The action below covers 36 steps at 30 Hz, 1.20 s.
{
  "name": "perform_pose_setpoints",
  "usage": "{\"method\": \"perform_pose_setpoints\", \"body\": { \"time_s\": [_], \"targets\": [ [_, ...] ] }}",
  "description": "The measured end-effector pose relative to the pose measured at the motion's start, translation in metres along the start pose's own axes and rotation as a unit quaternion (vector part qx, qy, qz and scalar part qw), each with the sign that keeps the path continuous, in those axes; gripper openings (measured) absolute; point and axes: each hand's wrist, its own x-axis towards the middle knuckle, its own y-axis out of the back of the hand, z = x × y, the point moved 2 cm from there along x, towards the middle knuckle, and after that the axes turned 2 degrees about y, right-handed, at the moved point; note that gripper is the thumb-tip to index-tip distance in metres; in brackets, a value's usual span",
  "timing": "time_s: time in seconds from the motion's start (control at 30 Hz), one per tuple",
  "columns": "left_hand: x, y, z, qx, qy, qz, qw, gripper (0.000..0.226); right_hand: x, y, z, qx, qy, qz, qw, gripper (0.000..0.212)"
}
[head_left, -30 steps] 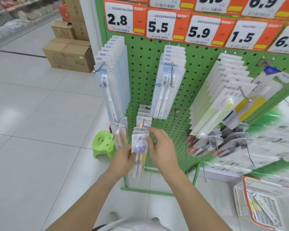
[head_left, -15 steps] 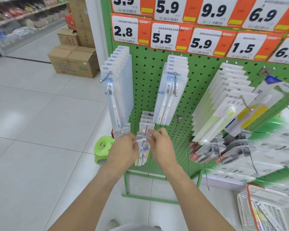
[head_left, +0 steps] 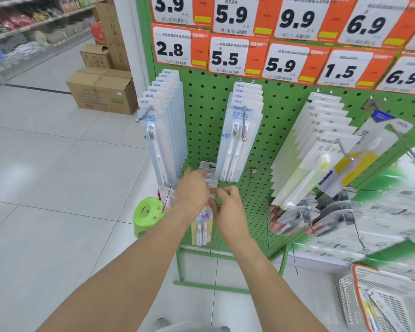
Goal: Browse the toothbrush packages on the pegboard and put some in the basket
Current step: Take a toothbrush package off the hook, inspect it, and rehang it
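Standing across the upper view, the green pegboard carries rows of hanging packs; the orange-rimmed basket sits on the floor at lower right, apparently holding a few already. Both hands meet at a low hook: the left hand and right hand pinch the top of a small toothbrush package, probably working it off. Next it must slide clear, then travel right to the basket.

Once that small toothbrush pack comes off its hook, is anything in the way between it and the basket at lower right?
Partly. The small toothbrush pack hangs between both hands. Bare hooks jut from the pegboard just to its right, and low-hanging packs sit above the basket. Lower down, only open floor shows.
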Motion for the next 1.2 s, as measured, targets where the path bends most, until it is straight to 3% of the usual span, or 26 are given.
{"method": "perform_pose_setpoints", "body": {
  "time_s": [0.17, 0.3, 0.8, 1.07, 1.2],
  "targets": [
    [0.009, -0.001, -0.006, -0.061, 0.050, 0.004, 0.997, 0.032, 0.001, 0.000, -0.001, -0.006, 0.013, 0.000, 1.000, 0.023],
    [0.013, 0.003, -0.007, -0.054, 0.044, 0.006, 0.998, 0.025, 0.001, -0.001, -0.001, 0.002, 0.017, 0.000, 1.000, 0.024],
    [0.003, 0.015, -0.009, 0.052, 0.009, 0.029, 0.998, 0.033, 0.007, 0.001, 0.000, -0.010, 0.007, -0.019, 1.000, 0.027],
    [-0.017, 0.021, -0.020, 0.070, -0.006, 0.077, 0.995, 0.025, 0.007, 0.001, -0.001, -0.018, 0.002, -0.027, 0.999, 0.031],
    [-0.029, 0.025, -0.030, -0.016, -0.060, 0.167, 0.984, 0.018, 0.004, -0.003, 0.000, -0.017, 0.002, -0.023, 1.000, 0.033]
  ]
}}
